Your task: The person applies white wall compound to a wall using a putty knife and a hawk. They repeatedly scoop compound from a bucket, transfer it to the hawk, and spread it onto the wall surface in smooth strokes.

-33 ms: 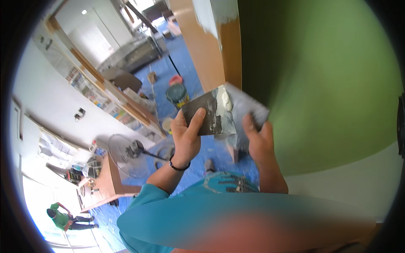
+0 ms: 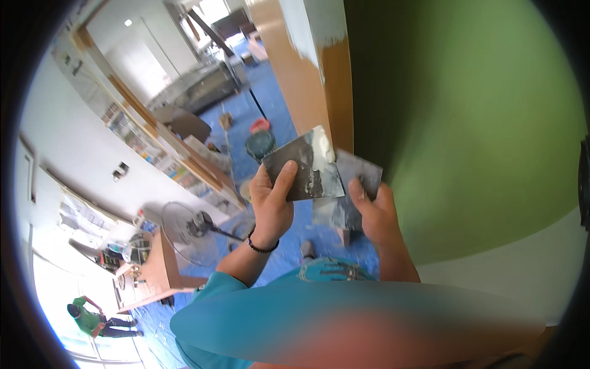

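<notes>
My left hand [image 2: 272,206] grips a flat metal putty scraper [image 2: 295,163], thumb on top of its dark, smeared face. A ridge of pale putty [image 2: 323,146] lies along the scraper's far right edge, with thinner streaks below it. My right hand [image 2: 378,215] holds a second, grey scraper [image 2: 359,169] by its lower right part, thumb pressed on its face. This blade sits right beside the first one's right edge; whether they touch, I cannot tell. The fingers of both hands are mostly hidden beneath the blades.
A green wall [image 2: 485,141] curves up on the right, beside a wooden post [image 2: 338,80] with white patches. Blue sheeting [image 2: 270,92] covers the floor, where a dark bucket [image 2: 260,145] stands. To the left are a fan [image 2: 196,224], a wooden cabinet [image 2: 157,264] and a person in green [image 2: 89,317].
The scraper in my right hand has shifted down and right, off the putty ridge. The putty is now gathered closer to the left scraper's upper corner. My left hand has hardly moved.
</notes>
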### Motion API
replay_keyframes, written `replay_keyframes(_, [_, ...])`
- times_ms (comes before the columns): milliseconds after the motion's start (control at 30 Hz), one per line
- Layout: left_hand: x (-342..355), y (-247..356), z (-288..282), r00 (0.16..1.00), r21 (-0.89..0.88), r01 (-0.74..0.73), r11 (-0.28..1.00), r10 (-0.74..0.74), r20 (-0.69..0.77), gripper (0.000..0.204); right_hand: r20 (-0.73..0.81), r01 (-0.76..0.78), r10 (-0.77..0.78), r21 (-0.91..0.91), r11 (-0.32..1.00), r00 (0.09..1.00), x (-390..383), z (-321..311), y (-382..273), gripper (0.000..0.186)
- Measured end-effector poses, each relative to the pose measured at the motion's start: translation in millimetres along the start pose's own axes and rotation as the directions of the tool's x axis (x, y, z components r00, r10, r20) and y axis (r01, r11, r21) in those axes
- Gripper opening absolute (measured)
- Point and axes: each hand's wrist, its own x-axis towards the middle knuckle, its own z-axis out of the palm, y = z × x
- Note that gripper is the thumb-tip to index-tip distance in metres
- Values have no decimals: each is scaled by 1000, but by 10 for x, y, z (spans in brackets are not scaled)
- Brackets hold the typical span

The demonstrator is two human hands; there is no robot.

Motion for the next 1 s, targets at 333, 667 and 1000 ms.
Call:
replay_keyframes(333, [1194, 1848, 644, 48, 442, -773, -455, 653, 756, 40, -100, 127, -103, 277, 953, 990, 288, -99, 457, 36])
replay_keyframes(667, [1858, 2294, 1477, -70, 277, -447, -850, 342, 937, 37, -63, 88, -70, 373, 924, 996, 291, -155, 796, 36])
replay_keyframes(1000, [1489, 2295, 1432, 20, 295, -199, -935, 297, 955, 35, -125, 41, 13, 421, 906, 992, 337, -121, 897, 35])
